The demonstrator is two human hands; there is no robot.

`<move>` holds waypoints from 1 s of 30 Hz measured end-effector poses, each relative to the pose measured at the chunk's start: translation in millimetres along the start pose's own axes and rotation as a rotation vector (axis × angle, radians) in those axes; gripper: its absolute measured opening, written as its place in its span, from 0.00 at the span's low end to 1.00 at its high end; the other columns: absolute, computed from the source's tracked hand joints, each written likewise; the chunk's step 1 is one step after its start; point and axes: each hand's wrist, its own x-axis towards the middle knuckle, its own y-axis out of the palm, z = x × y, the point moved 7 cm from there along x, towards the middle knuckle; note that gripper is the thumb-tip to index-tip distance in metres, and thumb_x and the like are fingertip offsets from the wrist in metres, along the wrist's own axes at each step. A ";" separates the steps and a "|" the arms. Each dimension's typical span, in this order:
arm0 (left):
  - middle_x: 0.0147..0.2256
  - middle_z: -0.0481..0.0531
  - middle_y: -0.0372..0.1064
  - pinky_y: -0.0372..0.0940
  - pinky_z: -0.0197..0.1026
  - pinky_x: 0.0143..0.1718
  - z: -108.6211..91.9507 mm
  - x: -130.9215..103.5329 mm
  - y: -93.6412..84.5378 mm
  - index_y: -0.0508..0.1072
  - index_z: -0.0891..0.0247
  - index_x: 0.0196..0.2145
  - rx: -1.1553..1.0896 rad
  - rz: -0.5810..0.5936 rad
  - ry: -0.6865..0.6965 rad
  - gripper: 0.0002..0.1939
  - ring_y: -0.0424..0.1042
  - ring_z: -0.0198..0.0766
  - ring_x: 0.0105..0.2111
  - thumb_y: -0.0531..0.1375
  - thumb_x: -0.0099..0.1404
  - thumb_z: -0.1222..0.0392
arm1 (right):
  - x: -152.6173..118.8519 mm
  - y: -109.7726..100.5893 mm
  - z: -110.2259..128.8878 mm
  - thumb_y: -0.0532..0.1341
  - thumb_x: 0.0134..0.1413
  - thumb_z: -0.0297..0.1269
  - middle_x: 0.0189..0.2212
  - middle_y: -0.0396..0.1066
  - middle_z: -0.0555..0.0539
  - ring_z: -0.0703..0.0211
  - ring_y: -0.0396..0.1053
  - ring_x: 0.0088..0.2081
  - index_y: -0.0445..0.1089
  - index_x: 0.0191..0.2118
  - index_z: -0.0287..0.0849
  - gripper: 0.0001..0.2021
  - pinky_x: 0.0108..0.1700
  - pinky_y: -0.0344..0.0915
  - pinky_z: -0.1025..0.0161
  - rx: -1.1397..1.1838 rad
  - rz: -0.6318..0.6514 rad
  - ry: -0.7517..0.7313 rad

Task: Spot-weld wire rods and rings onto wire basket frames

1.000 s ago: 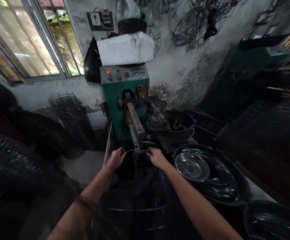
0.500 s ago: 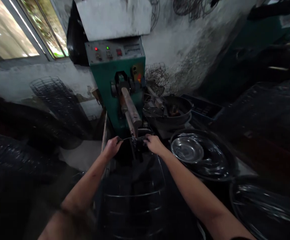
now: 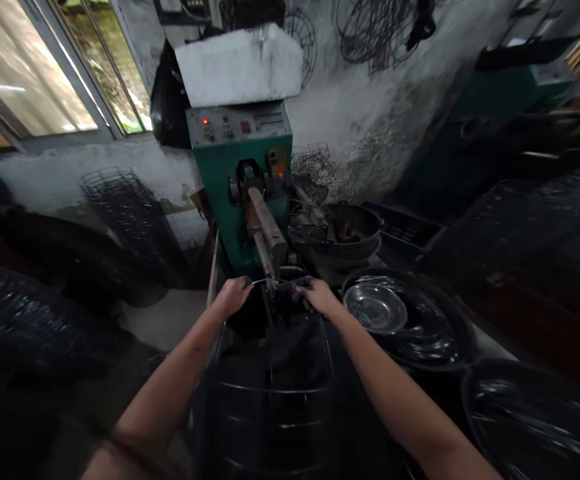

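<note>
A thin curved metal wire (image 3: 259, 282) runs between my two hands at the tip of a green spot-welding machine (image 3: 220, 190). My left hand (image 3: 234, 296) pinches the wire's left end. My right hand (image 3: 319, 297) has its fingers closed at the wire's right end, dark and smudged at the tips. Between the hands, the wire's middle lies at the electrode tip (image 3: 271, 277) under the machine's long arm (image 3: 269, 227). Whether the electrode touches the wire I cannot tell. Below my hands is a frame of curved wires (image 3: 270, 391), mostly lost in shadow.
To the right stand a large dark basin with a shiny metal bowl (image 3: 375, 309) in it and a pan (image 3: 365, 230) behind. A rolled wire-mesh bundle (image 3: 125, 213) leans on the left. A white foam box (image 3: 240, 67) tops the machine. A person in dark clothes (image 3: 45, 247) is at far left.
The green light on the machine's panel has gone out; the red one stays lit. The view has tilted up slightly. Both hands remain at the wire, its right part now more visible.
</note>
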 end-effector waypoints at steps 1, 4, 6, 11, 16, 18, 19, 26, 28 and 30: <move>0.30 0.55 0.74 0.63 0.37 0.35 -5.1 2.6 0.8 0.72 0.67 0.31 0.025 0.013 0.020 0.09 0.73 0.39 0.32 0.55 0.65 0.61 | -3.5 -1.6 -3.8 0.55 0.54 0.30 0.17 0.69 0.54 0.67 0.61 0.15 0.67 0.36 0.39 0.05 0.17 0.57 0.70 0.053 0.009 0.041; 0.29 0.55 0.73 0.62 0.37 0.35 -16.6 8.4 5.8 0.70 0.66 0.30 0.081 0.058 0.047 0.09 0.73 0.39 0.32 0.54 0.66 0.60 | -11.5 -6.8 -12.5 0.55 0.53 0.30 0.16 0.67 0.55 0.68 0.57 0.12 0.66 0.36 0.39 0.04 0.13 0.53 0.71 0.174 0.002 0.097; 0.29 0.53 0.72 0.62 0.36 0.35 -20.4 10.2 10.5 0.70 0.65 0.30 0.104 0.081 0.043 0.09 0.73 0.38 0.32 0.54 0.67 0.60 | -14.0 -8.7 -18.6 0.55 0.52 0.30 0.18 0.70 0.54 0.69 0.57 0.12 0.66 0.35 0.39 0.04 0.13 0.53 0.71 0.242 -0.005 0.111; 0.31 0.54 0.73 0.62 0.37 0.36 -23.1 10.0 19.5 0.68 0.64 0.32 0.156 0.112 0.038 0.08 0.73 0.38 0.34 0.53 0.68 0.61 | -16.1 -8.6 -29.3 0.56 0.51 0.31 0.23 0.73 0.51 0.69 0.58 0.13 0.65 0.35 0.40 0.04 0.13 0.53 0.71 0.303 0.014 0.139; 0.30 0.54 0.72 0.62 0.37 0.35 -26.1 10.8 20.4 0.67 0.63 0.30 0.130 0.107 0.071 0.09 0.73 0.39 0.32 0.53 0.68 0.61 | -18.2 -9.6 -28.0 0.58 0.49 0.34 0.22 0.73 0.50 0.68 0.58 0.13 0.64 0.32 0.42 0.03 0.14 0.54 0.70 0.365 0.023 0.143; 0.29 0.53 0.72 0.62 0.37 0.35 -26.2 10.7 19.9 0.67 0.63 0.29 0.101 0.087 0.086 0.09 0.72 0.38 0.32 0.53 0.67 0.61 | -18.5 -8.6 -28.3 0.59 0.47 0.36 0.21 0.72 0.50 0.68 0.57 0.13 0.64 0.32 0.42 0.05 0.13 0.52 0.70 0.391 0.041 0.147; 0.29 0.53 0.72 0.62 0.37 0.35 -25.9 10.3 19.7 0.67 0.62 0.29 0.087 0.076 0.094 0.09 0.72 0.38 0.31 0.53 0.67 0.61 | -18.6 -8.0 -29.0 0.60 0.47 0.37 0.21 0.72 0.51 0.68 0.57 0.13 0.64 0.32 0.42 0.07 0.13 0.52 0.70 0.398 0.051 0.154; 0.29 0.54 0.71 0.63 0.37 0.36 -21.6 10.1 23.2 0.68 0.63 0.29 0.050 0.080 0.103 0.10 0.71 0.38 0.32 0.52 0.67 0.60 | -18.7 -5.6 -32.8 0.61 0.46 0.38 0.22 0.73 0.51 0.70 0.54 0.12 0.65 0.34 0.41 0.09 0.13 0.48 0.70 0.456 0.075 0.203; 0.29 0.54 0.71 0.63 0.38 0.36 -20.6 11.6 24.2 0.68 0.64 0.30 0.038 0.080 0.082 0.10 0.72 0.39 0.32 0.52 0.67 0.60 | -19.6 -4.5 -35.1 0.61 0.45 0.38 0.23 0.73 0.51 0.70 0.54 0.12 0.65 0.34 0.41 0.10 0.13 0.47 0.70 0.479 0.068 0.219; 0.28 0.54 0.71 0.64 0.39 0.36 -19.7 12.2 23.1 0.69 0.64 0.28 0.031 0.091 0.054 0.10 0.72 0.40 0.32 0.53 0.66 0.60 | -22.2 -3.2 -35.7 0.60 0.44 0.39 0.22 0.72 0.50 0.70 0.54 0.13 0.65 0.32 0.40 0.10 0.14 0.48 0.70 0.472 0.061 0.225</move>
